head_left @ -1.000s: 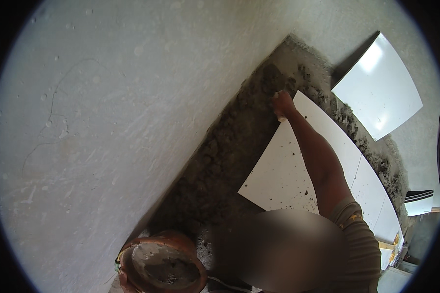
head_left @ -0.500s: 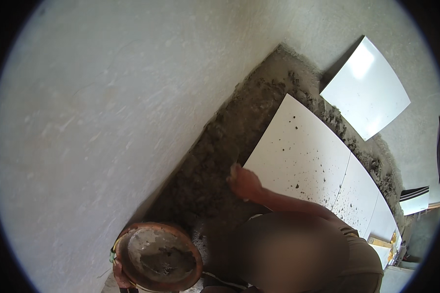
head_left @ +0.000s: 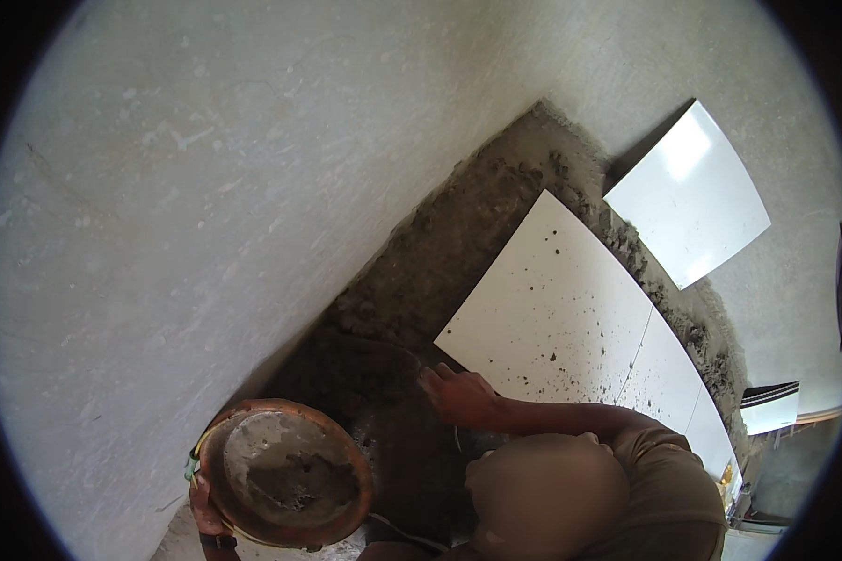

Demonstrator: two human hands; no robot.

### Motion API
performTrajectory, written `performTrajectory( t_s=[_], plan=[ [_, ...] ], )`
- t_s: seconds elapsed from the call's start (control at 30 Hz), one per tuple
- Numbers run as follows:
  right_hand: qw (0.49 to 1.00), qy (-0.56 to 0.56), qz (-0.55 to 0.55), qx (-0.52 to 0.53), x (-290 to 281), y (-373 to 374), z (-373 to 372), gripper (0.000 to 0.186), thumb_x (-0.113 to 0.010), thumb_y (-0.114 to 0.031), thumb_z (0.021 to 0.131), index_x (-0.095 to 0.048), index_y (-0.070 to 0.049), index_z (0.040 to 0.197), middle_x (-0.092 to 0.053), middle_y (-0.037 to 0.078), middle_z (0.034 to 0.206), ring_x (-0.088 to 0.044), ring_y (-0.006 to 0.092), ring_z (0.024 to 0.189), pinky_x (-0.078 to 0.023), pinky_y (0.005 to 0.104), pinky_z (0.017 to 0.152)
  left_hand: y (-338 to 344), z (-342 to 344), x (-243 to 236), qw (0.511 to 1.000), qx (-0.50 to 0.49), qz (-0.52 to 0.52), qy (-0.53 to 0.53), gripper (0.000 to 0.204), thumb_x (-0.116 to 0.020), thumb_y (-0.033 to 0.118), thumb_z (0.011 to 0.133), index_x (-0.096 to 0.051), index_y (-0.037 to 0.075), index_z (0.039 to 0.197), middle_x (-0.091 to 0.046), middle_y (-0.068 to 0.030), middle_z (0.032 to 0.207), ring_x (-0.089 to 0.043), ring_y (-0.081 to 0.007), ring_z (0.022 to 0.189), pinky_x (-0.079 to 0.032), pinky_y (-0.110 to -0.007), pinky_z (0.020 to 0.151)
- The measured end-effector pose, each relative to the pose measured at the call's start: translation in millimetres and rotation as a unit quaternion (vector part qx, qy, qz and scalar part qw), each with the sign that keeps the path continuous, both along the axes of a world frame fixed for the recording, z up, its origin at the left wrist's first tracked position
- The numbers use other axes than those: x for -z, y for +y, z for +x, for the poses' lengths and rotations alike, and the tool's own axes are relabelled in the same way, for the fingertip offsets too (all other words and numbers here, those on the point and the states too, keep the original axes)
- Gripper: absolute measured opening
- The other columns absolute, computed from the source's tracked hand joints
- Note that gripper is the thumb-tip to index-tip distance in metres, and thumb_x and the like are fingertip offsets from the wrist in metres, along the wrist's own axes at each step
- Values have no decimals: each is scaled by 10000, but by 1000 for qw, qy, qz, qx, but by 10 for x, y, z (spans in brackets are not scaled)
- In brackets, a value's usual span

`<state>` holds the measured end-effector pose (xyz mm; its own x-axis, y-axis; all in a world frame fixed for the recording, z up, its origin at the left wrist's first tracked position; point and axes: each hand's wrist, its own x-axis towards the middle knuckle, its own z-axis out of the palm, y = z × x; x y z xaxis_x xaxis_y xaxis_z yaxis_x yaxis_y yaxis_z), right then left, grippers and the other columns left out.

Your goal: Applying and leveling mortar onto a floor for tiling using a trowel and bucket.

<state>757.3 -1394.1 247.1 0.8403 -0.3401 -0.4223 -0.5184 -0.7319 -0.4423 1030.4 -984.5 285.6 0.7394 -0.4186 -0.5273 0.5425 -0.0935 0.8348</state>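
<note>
At the lower left, my left hand (head_left: 203,507), with a dark band at the wrist, grips the side rim of a round brown pan (head_left: 362,472). Wet grey mortar (head_left: 299,477) lies in the pan. A yellow and green strip (head_left: 193,464) runs along the rim by my fingers. My right hand does not show. A co-worker bends in from the lower right, one hand (head_left: 463,400) over the dark mortar bed (head_left: 384,309), close to the near corner of a white tile (head_left: 533,318). Whether that hand holds anything is unclear.
A plastered wall (head_left: 206,187) rises along the left. Dark crumbs dot the laid white tiles. Beyond a ridge of rough mortar (head_left: 627,243), a loose white tile (head_left: 692,196) leans at the upper right. More tile pieces (head_left: 772,411) stand at the far right.
The pan and my left hand have shifted a little up and left. The co-worker's hand has moved down, off the tile's edge. The whole view has shifted slightly.
</note>
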Motion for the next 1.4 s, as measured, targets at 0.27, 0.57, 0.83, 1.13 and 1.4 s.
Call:
performTrajectory(
  t_s=[0.27,0.57,0.83,1.13,1.4],
  plan=[
    [987,-119,-65,80,-263,-673,-23,317,-523,-194,868,-521,-134,1180,-595,135,1126,-654,376,790,-527,501,708,-29,-28,66,1000,-20,-9,-11,536,-614,381,898,-524,10,1274,-612,-125,1203,-610,-262,1061,-492,-390,927],
    [885,181,-418,101,-621,-2956,-126,280,-600,-96,777,-645,-130,1051,-656,148,955,-670,344,878,-545,445,736,48,40,103,999,-7,-31,4,477,-609,317,910,-527,14,1270,-605,-130,1222,-610,-270,1071,-492,-406,935],
    [811,348,-464,80,-403,-3556,641,234,-695,-191,780,-739,-113,996,-724,98,983,-706,316,893,-571,478,662,90,24,172,999,-29,10,-11,488,-606,336,913,-528,14,1271,-605,-121,1215,-604,-262,1067,-486,-397,939],
    [831,307,-449,-118,-726,-2568,668,161,-681,-150,785,-747,-102,924,-728,104,916,-711,302,875,-577,436,651,91,26,161,998,-19,-52,2,505,-606,359,906,-534,17,1271,-603,-107,1216,-596,-251,1075,-471,-384,952],
    [852,173,-430,-243,-940,-1730,625,81,-646,-105,762,-713,-100,717,-693,87,759,-690,293,758,-559,384,669,-98,-3,-18,998,-16,-57,6,466,-674,386,871,-588,42,1173,-652,-71,1078,-631,-211,964,-504,-350,867]
  ],
)
